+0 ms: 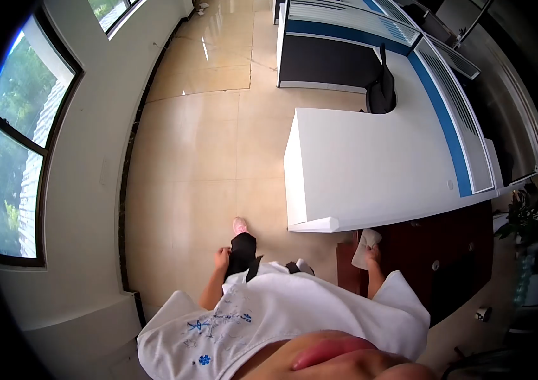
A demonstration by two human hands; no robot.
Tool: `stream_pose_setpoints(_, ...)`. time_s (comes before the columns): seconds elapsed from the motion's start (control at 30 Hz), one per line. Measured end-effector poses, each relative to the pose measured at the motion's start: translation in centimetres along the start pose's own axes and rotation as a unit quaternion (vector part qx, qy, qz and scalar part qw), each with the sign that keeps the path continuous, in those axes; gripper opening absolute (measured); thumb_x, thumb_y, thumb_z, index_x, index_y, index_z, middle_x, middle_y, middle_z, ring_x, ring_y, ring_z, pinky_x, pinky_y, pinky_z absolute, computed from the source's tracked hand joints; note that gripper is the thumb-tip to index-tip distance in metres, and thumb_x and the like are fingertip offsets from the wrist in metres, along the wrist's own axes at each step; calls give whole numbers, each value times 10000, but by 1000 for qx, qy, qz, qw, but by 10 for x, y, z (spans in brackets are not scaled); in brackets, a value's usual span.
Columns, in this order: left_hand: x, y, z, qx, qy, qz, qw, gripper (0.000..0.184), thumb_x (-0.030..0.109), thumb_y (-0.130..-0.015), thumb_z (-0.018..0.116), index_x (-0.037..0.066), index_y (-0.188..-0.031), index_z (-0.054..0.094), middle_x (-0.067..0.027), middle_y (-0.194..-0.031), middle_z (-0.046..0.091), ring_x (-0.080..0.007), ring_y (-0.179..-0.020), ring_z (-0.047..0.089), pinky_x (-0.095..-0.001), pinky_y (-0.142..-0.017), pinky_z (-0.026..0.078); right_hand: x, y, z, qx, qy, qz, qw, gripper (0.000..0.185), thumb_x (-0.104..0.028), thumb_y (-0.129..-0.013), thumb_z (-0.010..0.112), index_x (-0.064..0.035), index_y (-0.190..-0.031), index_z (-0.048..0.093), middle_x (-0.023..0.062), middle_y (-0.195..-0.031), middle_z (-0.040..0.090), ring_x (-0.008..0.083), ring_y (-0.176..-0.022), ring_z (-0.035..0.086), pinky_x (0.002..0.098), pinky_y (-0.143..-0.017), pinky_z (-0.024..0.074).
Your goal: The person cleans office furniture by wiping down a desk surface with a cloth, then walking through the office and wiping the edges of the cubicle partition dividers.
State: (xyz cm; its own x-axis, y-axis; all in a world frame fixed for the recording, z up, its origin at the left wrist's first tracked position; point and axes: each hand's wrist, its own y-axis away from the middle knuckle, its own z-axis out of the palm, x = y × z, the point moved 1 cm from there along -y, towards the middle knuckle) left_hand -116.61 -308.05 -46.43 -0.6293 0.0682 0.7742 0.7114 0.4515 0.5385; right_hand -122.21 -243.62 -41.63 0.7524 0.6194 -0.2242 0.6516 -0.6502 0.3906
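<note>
A folded white cloth point(364, 247) is gripped in my right hand point(373, 254), beside the white desk's front corner and over the dark red-brown wooden desk point(402, 253). Whether the cloth touches the wood I cannot tell. My left hand point(221, 258) hangs low beside my black trouser leg point(242, 250), loosely open, with nothing visible in it. One pink shoe point(239, 225) shows on the floor ahead of that leg.
A white desk point(364, 171) with blue-edged partitions point(440, 114) stands ahead to the right, with a black chair point(382, 92) behind it. Windows point(22, 152) line the left wall. Glossy beige tiles point(205, 152) run forward. A plant point(529, 212) stands far right.
</note>
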Motion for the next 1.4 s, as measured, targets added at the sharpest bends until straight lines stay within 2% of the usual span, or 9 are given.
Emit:
stream_pose_setpoints(0.1, 43, -110, -17, -87, 87, -75, 990, 350, 173, -971, 473, -70, -1114, 681, -178, -862, 737, -234, -695, 693, -311, -657, 567, 2, 28, 30, -119, 37, 85, 989, 588, -390, -942, 630, -90, -1436, 522, 225, -1431, 559, 413, -1273, 573, 503, -1011, 485)
stream_pose_setpoints(0.27, 141, -247, -71, -332, -318, -149, 875, 330, 215, -932, 504, -30, -1043, 696, -163, -941, 767, -231, -736, 731, -407, -680, 592, -41, 101, 102, -214, 20, 155, 964, 545, -440, -889, 671, -78, -1296, 652, 212, -1300, 655, 390, -1170, 645, 477, -968, 517)
stream_pose_setpoints(0.33, 160, -303, -84, -306, -289, -15, 907, 361, 233, -927, 521, -55, -1058, 695, -181, -928, 764, -234, -721, 725, -392, -664, 578, -107, 117, 107, -230, -1, 153, 961, 540, -445, -878, 677, -80, -1274, 665, 208, -1284, 663, 383, -1157, 652, 472, -963, 520)
stream_pose_setpoints(0.63, 246, -441, -46, -280, -195, -247, 907, 297, 218, -956, 526, 7, -1105, 672, -160, -988, 745, -214, -614, 660, -356, -541, 496, -357, 67, 156, -299, -39, 127, 945, 518, -469, -829, 707, -85, -1175, 722, 193, -1215, 700, 355, -1095, 683, 448, -940, 534)
stream_pose_setpoints(0.7, 288, -472, -42, -439, -417, 190, 773, 319, 274, -939, 575, 20, -1083, 702, -177, -1055, 746, -286, -809, 720, -416, -683, 563, -412, 35, 173, -333, -14, 106, 937, 514, -475, -818, 714, -86, -1154, 735, 190, -1199, 708, 349, -1082, 690, 443, -935, 537)
stream_pose_setpoints(0.87, 394, -611, -36, -288, -545, 199, 762, 363, 293, -956, 557, 30, -1158, 706, -197, -1133, 732, -350, -1031, 710, -464, -839, 569, -587, -81, 199, -425, 100, -18, 900, 506, -488, -790, 731, -88, -1099, 767, 181, -1160, 728, 333, -1048, 707, 430, -923, 545)
stream_pose_setpoints(0.93, 444, -669, -41, -261, -155, -120, 945, 364, 250, -960, 531, -4, -1173, 681, -183, -1071, 741, -281, -928, 717, -403, -709, 558, -680, -150, 197, -400, 175, -95, 895, 503, -493, -780, 737, -90, -1077, 780, 178, -1145, 736, 326, -1034, 714, 425, -918, 548)
stream_pose_setpoints(1.13, 584, -809, -12, -161, -77, -54, 982, 343, 236, -997, 435, 27, -1154, 657, -112, -967, 715, -202, -820, 657, -352, -716, 507, -1029, -290, 9, -64, 115, -281, 951, 499, -394, -714, 758, -78, -1100, 747, 176, -1073, 719, 365, -1051, 676, 449, -923, 544)
stream_pose_setpoints(1.4, 864, -865, 128, -453, 354, -56, 816, 746, 657, -992, 430, 69, -1447, 487, -140, -1351, 608, -286, -1295, 545, -505, -1071, 457, -1313, -311, -69, -54, -213, -528, 820, 566, -403, -760, 822, -24, -1161, 695, 154, -1072, 676, 338, -998, 671, 397, -887, 537)
